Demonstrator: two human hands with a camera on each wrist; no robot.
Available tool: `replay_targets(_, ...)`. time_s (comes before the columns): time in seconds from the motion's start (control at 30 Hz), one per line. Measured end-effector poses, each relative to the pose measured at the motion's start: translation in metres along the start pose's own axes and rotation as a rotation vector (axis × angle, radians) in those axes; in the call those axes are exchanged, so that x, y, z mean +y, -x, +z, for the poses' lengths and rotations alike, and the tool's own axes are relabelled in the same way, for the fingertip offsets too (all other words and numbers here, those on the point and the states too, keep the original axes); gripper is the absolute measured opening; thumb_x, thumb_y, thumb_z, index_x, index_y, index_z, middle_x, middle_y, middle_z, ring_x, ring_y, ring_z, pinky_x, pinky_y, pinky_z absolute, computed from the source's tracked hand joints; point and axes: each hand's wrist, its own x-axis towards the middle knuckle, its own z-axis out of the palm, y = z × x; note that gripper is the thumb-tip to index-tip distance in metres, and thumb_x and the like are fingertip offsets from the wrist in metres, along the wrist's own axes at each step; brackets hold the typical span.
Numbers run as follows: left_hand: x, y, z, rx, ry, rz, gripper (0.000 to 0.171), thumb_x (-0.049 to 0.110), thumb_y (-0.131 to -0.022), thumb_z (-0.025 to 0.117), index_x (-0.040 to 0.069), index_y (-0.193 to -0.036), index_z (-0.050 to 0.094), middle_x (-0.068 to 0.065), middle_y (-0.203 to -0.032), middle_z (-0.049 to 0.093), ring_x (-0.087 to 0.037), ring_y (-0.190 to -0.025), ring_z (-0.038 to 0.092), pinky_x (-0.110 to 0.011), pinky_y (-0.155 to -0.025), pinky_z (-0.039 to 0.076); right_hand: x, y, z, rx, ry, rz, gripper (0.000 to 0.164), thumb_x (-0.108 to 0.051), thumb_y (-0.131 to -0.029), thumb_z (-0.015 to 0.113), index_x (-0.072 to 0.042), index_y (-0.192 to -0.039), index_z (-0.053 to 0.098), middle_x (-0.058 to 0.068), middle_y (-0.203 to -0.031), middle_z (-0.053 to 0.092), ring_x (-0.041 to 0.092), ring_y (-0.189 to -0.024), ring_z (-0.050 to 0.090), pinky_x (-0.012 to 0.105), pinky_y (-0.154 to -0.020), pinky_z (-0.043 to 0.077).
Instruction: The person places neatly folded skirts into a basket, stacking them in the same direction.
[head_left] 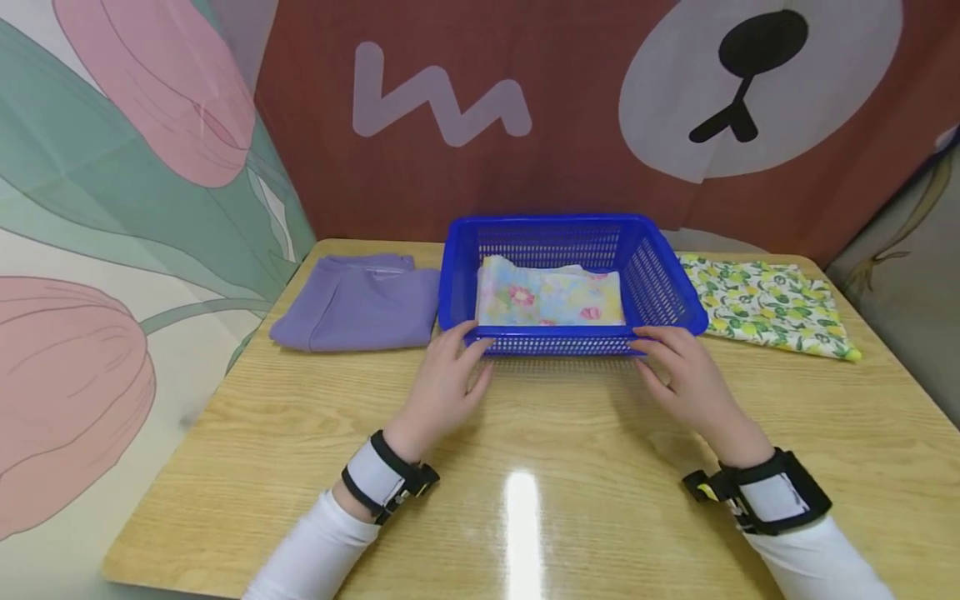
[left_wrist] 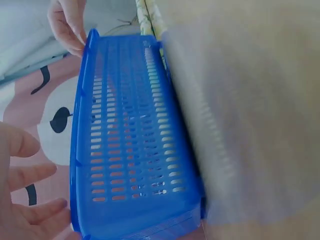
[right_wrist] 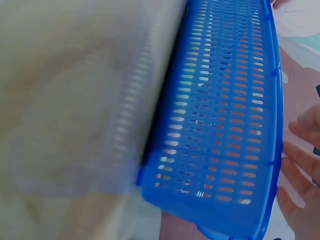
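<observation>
A blue plastic basket (head_left: 573, 332) with slotted walls stands on the table. Inside it lies a folded pastel floral cloth (head_left: 551, 298). At the front rim's left part is my left hand (head_left: 442, 379), its fingers spread loosely with the tips right at the rim. My right hand (head_left: 686, 379) is likewise at the front right corner. In the right wrist view, loosely bent fingertips (right_wrist: 287, 150) meet the rim's outer edge. The left wrist view shows relaxed fingers (left_wrist: 37, 172) beside the rim. Neither hand wraps round the basket.
Folded purple cloth (head_left: 367, 304) lies left of the basket, close against it. To the right is a folded lemon-print cloth (head_left: 772, 304). The wooden table (head_left: 300, 433) ends at a brown printed hanging (head_left: 375, 183) behind the basket.
</observation>
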Motion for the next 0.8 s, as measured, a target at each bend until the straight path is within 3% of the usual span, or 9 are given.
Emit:
replay_targets(0.17,0.004,0.019,0.000,-0.134,-0.042,0.006,0.048,0.017,-0.094,0.072,-0.005,-0.135,0.059,-0.038,-0.150,0.038,-0.056,-0.139,0.040,-0.067,-0.113,0.039,0.001,0.016,-0.001,-0.041,-0.011,-0.014,0.022,0.011,-0.080,0.074,0.005,-0.101,0.074,0.023,-0.108,0.072,0.041,-0.098,0.066,0.048,-0.086,0.049)
replay_targets(0.3,0.007,0.028,0.001,-0.225,-0.030,-0.015,0.052,0.020,-0.095,0.073,-0.006,-0.137,0.057,-0.041,-0.150,0.036,-0.059,-0.139,0.038,-0.067,-0.115,0.037,0.000,0.023,-0.005,-0.253,0.000,0.099,0.023,0.008,-0.081,0.075,0.004,-0.103,0.074,0.019,-0.105,0.073,0.039,-0.098,0.069,0.053,-0.084,0.056)
replay_targets(0.4,0.008,0.032,0.001,-0.269,-0.030,-0.035,0.053,0.019,-0.093,0.075,-0.005,-0.137,0.057,-0.041,-0.145,0.043,-0.057,-0.136,0.043,-0.065,-0.114,0.040,-0.001,0.026,-0.008,-0.433,-0.007,0.204,0.018,0.001,-0.090,0.072,0.004,-0.108,0.074,0.021,-0.110,0.072,0.042,-0.104,0.068,0.058,-0.090,0.056)
replay_targets(0.57,0.004,0.040,-0.001,-0.432,-0.048,-0.158,0.061,0.021,-0.091,0.079,-0.002,-0.142,0.056,-0.039,-0.147,0.044,-0.057,-0.138,0.041,-0.069,-0.111,0.040,0.000,0.034,-0.007,-0.611,-0.023,0.317,0.028,-0.014,-0.095,0.073,0.005,-0.116,0.072,0.027,-0.120,0.068,0.048,-0.114,0.064,0.062,-0.097,0.052)
replay_targets(0.67,0.003,0.042,-0.001,-0.542,-0.045,-0.241,0.062,0.024,-0.091,0.080,0.002,-0.144,0.057,-0.036,-0.151,0.044,-0.058,-0.141,0.039,-0.073,-0.110,0.038,0.001,0.039,-0.007,-0.683,-0.018,0.358,0.042,-0.024,-0.090,0.080,0.004,-0.120,0.071,0.033,-0.128,0.062,0.055,-0.120,0.057,0.066,-0.100,0.049)
replay_targets(0.8,0.003,0.041,-0.003,-0.634,-0.012,-0.318,0.059,0.025,-0.092,0.079,0.005,-0.144,0.059,-0.033,-0.154,0.044,-0.059,-0.143,0.037,-0.077,-0.109,0.035,0.000,0.040,-0.007,-0.738,-0.010,0.410,0.057,-0.030,-0.084,0.085,0.003,-0.127,0.068,0.039,-0.137,0.054,0.061,-0.127,0.048,0.070,-0.103,0.044)
